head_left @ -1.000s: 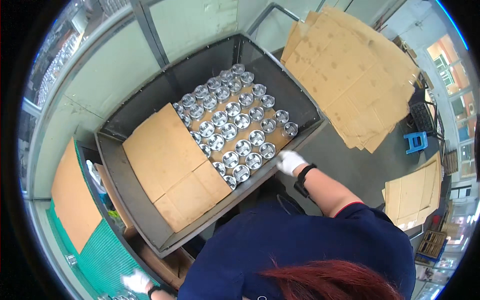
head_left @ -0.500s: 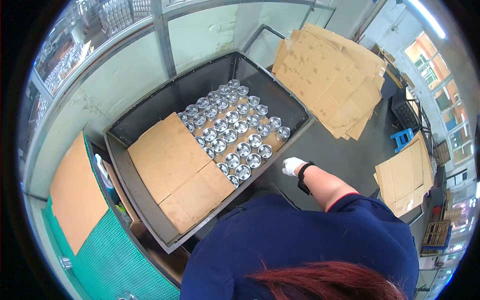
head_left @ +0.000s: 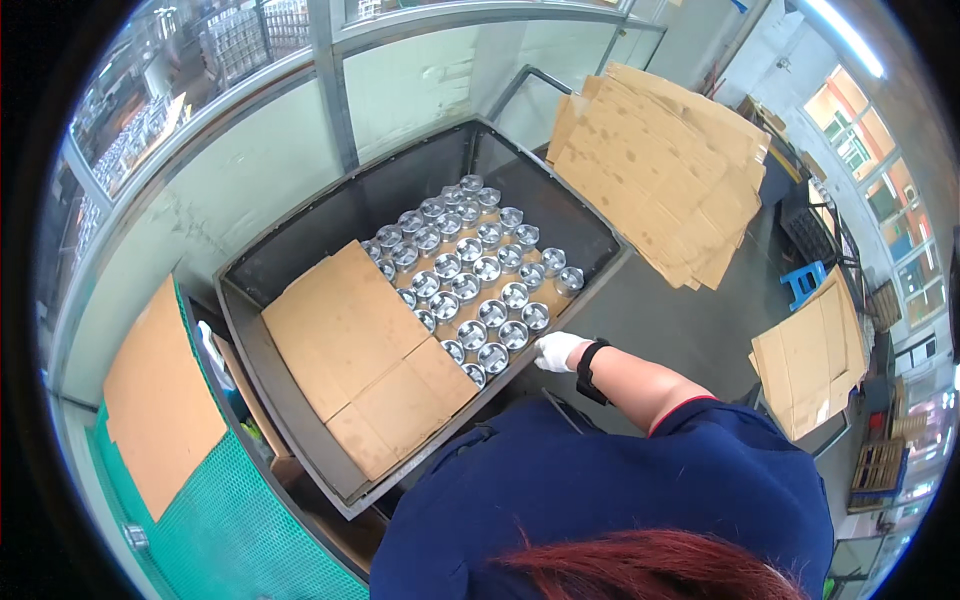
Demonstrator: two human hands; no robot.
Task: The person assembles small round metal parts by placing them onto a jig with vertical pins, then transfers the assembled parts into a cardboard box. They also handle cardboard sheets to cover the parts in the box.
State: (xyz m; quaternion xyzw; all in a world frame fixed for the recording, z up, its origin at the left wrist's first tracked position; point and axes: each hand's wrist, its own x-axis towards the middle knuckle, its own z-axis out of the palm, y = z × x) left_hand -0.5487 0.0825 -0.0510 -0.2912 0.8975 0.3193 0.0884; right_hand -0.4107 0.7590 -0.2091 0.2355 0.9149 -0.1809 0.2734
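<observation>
My right hand [head_left: 558,352], in a white glove with a black band at the wrist, is at the near rim of a large black bin [head_left: 300,455]. Its fingers look curled over that rim, and their tips are partly hidden. Just inside, beside the hand, stand rows of shiny round metal parts [head_left: 466,288], shaped like pistons, on a brown cardboard layer. A flat cardboard sheet [head_left: 360,345] covers the left part of the bin. My left hand does not show.
Stacked cardboard sheets [head_left: 665,170] stand beyond the bin's right side. More cardboard [head_left: 815,350] lies at the right, near a blue stool [head_left: 802,285]. A green mesh-topped bench [head_left: 235,515] with a cardboard sheet is at the left. A framed partition [head_left: 410,95] runs behind the bin.
My right hand has moved left, from beside the bin onto its near rim. The whole view has shifted slightly downward. The metal parts and cardboard look unchanged.
</observation>
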